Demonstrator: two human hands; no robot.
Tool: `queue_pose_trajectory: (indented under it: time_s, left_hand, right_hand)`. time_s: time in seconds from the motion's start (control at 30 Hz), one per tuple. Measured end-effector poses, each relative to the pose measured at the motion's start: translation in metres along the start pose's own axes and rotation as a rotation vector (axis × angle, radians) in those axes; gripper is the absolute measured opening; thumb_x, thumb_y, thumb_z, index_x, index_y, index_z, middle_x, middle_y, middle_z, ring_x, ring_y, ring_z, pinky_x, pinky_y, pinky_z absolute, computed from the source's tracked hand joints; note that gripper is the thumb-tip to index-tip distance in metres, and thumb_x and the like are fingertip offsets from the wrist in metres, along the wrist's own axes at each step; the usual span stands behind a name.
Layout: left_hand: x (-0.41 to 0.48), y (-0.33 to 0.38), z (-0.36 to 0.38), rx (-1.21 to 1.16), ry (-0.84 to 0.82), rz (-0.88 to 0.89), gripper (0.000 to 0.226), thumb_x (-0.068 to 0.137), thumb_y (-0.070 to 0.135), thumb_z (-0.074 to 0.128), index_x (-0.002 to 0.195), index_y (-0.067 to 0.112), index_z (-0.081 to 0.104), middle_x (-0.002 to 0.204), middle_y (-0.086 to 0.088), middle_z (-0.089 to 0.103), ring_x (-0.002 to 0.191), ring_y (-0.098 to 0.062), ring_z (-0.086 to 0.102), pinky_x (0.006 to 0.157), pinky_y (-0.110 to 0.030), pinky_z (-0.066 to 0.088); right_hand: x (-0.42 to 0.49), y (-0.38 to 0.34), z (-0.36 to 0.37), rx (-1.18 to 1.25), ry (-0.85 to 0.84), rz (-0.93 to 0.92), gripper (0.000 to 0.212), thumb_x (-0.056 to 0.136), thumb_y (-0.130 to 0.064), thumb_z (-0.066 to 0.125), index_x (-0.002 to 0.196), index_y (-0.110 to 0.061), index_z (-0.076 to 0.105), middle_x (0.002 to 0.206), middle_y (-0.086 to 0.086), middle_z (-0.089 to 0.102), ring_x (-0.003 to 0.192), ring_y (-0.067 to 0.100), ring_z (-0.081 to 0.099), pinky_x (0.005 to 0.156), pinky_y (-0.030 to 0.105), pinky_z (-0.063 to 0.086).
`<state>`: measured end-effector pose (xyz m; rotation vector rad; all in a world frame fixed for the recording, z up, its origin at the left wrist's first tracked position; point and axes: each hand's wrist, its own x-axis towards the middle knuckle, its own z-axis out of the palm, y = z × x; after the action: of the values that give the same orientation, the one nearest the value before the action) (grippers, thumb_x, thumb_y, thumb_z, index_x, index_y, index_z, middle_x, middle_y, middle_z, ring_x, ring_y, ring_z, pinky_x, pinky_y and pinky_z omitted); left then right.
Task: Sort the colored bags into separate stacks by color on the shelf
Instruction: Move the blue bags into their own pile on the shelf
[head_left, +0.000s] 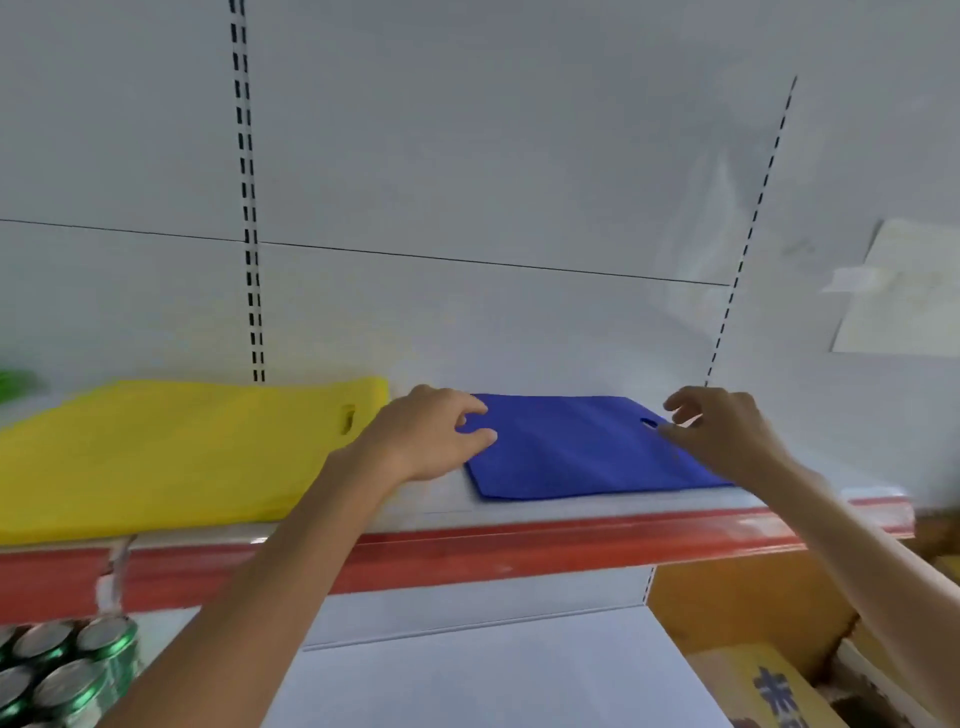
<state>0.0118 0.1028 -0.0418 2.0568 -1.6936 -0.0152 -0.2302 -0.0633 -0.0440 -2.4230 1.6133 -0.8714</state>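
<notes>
Handling: the blue bag (566, 447) is looking light, soft and floppy; pinching opposite edges is looking best.
Place: lying flat on the shelf (519, 548), near the yellow bag (156, 457).
Axis: running along the shelf, handle cutout (649, 423) pointing right.
Left hand (431, 431): curling at the left edge; grip unclear.
Right hand (727, 431): hovering loosely curled, holding nothing.

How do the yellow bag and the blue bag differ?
The yellow bag lies left, the blue bag right. The yellow bag reaches the front edge of the shelf; the blue bag lies behind it. The left hand and right hand are at the blue bag's ends, none at the yellow bag. Both lie flat, with an oval handle hole.
</notes>
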Motion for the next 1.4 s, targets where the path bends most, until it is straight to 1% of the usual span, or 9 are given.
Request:
queue_pose_trajectory:
  time_s: [0.1,0.23,0.33,0.57,0.7,0.87,1.13,1.27,1.4]
  left_hand:
    - [0.025,0.028,0.035,0.131,-0.041,-0.052,0.055,0.093,0.049,0.043,0.142,0.025,0.036,0.142,-0.002,0.044,0.128,-0.021,0.043,0.105,-0.032,0.034]
    - [0.046,0.040,0.067,0.303,-0.212,-0.284,0.068,0.093,0.059,0.028,0.149,0.025,0.012,0.147,-0.017,0.030,0.135,-0.030,0.028,0.108,-0.039,0.028]
    - [0.051,0.041,0.078,0.318,-0.236,-0.306,0.064,0.094,0.057,0.024,0.149,0.027,0.013,0.148,-0.015,0.030,0.137,-0.028,0.025,0.111,-0.038,0.024]
    - [0.054,0.046,0.080,0.433,-0.190,-0.288,0.058,0.098,0.050,0.017,0.148,0.023,0.017,0.152,-0.011,0.022,0.142,-0.022,0.012,0.115,-0.038,0.012]
    - [0.055,0.047,0.085,0.506,-0.213,-0.312,0.057,0.098,0.049,0.014,0.148,0.022,0.016,0.149,-0.014,0.028,0.139,-0.030,0.018,0.115,-0.039,0.014]
    - [0.051,0.050,0.085,0.473,-0.216,-0.315,0.056,0.099,0.047,0.016,0.148,0.020,0.020,0.143,-0.015,0.036,0.137,-0.028,0.023,0.113,-0.037,0.017]
    - [0.050,0.049,0.083,0.573,-0.259,-0.317,0.056,0.100,0.043,0.008,0.149,0.018,0.010,0.151,-0.019,0.020,0.142,-0.036,0.006,0.116,-0.043,0.006]
    - [0.050,0.051,0.083,0.573,-0.236,-0.256,0.056,0.101,0.040,0.011,0.148,0.012,0.021,0.154,-0.016,0.014,0.144,-0.029,0.002,0.117,-0.042,0.007]
    - [0.050,0.050,0.082,0.450,-0.115,-0.197,0.051,0.099,0.044,0.028,0.127,0.010,0.053,0.146,-0.011,0.032,0.133,-0.024,0.027,0.108,-0.032,0.026]
  right_hand:
    - [0.025,0.053,-0.013,0.015,0.012,0.053,0.025,0.083,-0.023,0.067,0.107,-0.016,0.066,0.093,0.000,0.065,0.092,0.027,0.061,0.084,0.037,0.050]
    - [0.056,0.082,-0.005,0.016,-0.068,0.044,0.034,0.086,-0.025,0.062,0.119,-0.016,0.060,0.111,0.006,0.064,0.097,0.028,0.061,0.084,0.035,0.049]
    - [0.067,0.093,0.015,-0.032,-0.135,0.048,0.041,0.088,-0.030,0.057,0.126,-0.017,0.055,0.119,0.008,0.061,0.104,0.030,0.059,0.086,0.034,0.048]
    - [0.079,0.097,0.031,-0.140,-0.131,-0.040,0.020,0.088,-0.025,0.054,0.100,-0.019,0.069,0.106,0.009,0.065,0.097,0.031,0.058,0.069,0.028,0.039]
    - [0.080,0.101,0.032,-0.049,-0.077,-0.025,0.021,0.084,-0.015,0.056,0.100,-0.019,0.069,0.108,0.010,0.064,0.099,0.033,0.057,0.070,0.029,0.038]
    - [0.077,0.106,0.036,0.100,-0.036,-0.052,0.026,0.080,-0.014,0.063,0.106,-0.016,0.067,0.109,0.010,0.064,0.100,0.032,0.056,0.072,0.031,0.040]
    - [0.080,0.107,0.042,0.108,-0.055,-0.088,0.033,0.076,-0.010,0.069,0.109,-0.011,0.065,0.112,0.011,0.061,0.102,0.031,0.054,0.081,0.034,0.042]
    - [0.081,0.108,0.041,0.099,-0.046,-0.078,0.031,0.076,-0.007,0.065,0.107,-0.012,0.065,0.112,0.011,0.061,0.103,0.032,0.054,0.080,0.034,0.042]
    - [0.082,0.107,0.042,0.097,-0.038,-0.079,0.032,0.077,-0.009,0.065,0.109,-0.012,0.063,0.111,0.011,0.059,0.100,0.032,0.054,0.073,0.031,0.039]
